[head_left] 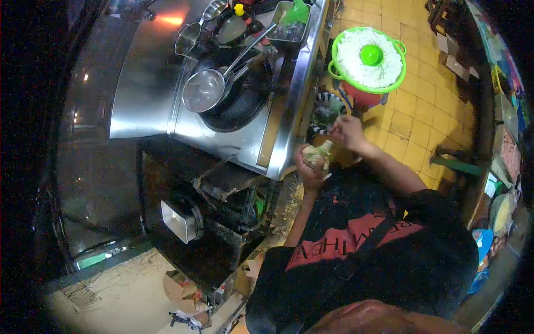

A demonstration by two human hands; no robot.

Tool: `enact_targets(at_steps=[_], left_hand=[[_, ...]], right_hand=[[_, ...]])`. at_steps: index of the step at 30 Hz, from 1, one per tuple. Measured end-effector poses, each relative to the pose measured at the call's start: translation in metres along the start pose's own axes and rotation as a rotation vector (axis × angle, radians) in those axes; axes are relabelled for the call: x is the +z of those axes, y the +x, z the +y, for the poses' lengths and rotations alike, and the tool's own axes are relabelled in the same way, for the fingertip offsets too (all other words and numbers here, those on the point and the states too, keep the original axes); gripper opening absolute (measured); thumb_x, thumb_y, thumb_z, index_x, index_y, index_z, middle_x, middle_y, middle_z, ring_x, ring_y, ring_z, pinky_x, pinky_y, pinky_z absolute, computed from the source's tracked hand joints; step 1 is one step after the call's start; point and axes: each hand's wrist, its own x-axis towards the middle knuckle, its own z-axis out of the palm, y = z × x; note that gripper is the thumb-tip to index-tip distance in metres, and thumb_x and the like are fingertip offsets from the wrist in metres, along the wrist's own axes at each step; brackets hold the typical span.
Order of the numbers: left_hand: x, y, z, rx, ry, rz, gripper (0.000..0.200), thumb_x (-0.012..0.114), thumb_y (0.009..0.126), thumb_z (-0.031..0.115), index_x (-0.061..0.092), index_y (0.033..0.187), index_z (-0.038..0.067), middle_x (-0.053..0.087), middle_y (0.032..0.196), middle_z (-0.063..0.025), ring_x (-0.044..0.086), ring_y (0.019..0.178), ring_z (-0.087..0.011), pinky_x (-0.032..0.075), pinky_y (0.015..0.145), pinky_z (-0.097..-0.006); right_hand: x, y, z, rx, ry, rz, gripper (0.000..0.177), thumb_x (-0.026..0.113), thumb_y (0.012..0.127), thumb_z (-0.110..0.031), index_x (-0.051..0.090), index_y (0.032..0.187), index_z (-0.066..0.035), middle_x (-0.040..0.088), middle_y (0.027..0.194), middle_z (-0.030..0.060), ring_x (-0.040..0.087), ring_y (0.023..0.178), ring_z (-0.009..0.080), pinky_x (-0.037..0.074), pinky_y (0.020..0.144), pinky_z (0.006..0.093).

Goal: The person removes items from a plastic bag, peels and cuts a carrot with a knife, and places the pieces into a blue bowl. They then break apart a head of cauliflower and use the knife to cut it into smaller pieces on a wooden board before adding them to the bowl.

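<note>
My left hand [311, 172] is closed around a pale green and white vegetable [318, 155], which looks like a piece of cauliflower. Just to the right and a little farther off, my right hand [349, 132] has its fingers pinched together; whatever they hold is too small and blurred to make out. The two hands are apart, in front of my body and beside the stove's metal edge. Beyond the right hand, a bright green basin [334, 51] full of white rice [359, 69] rests on a red container [364, 97]. A small green bowl [371, 54] lies in the rice.
To the left, a steel stove counter [222, 146] carries a dark wok [245, 119] with a strainer [204, 91] across it. Behind are metal pots [189, 39] and a tray [289, 36] with a green bag. A cluttered shelf [503, 183] runs along the right, beyond yellow floor tiles [409, 119].
</note>
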Motion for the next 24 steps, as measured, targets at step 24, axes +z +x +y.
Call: enact_targets(at_steps=[24], left_hand=[[0.147, -0.111, 0.042, -0.423, -0.52, -1.005, 0.042, 0.051, 0.083, 0.0, 0.042, 0.124, 0.004, 0.046, 0.117, -0.0096, 0.047, 0.106, -0.0176, 0.041, 0.093, -0.0309]], right_hand=[[-0.152, -0.307, 0.0, -0.718, -0.937, 0.359, 0.022, 0.065, 0.083, -0.014, 0.064, 0.101, -0.002, 0.063, 0.103, 0.0132, 0.061, 0.093, 0.032, 0.05, 0.08, 0.0379]])
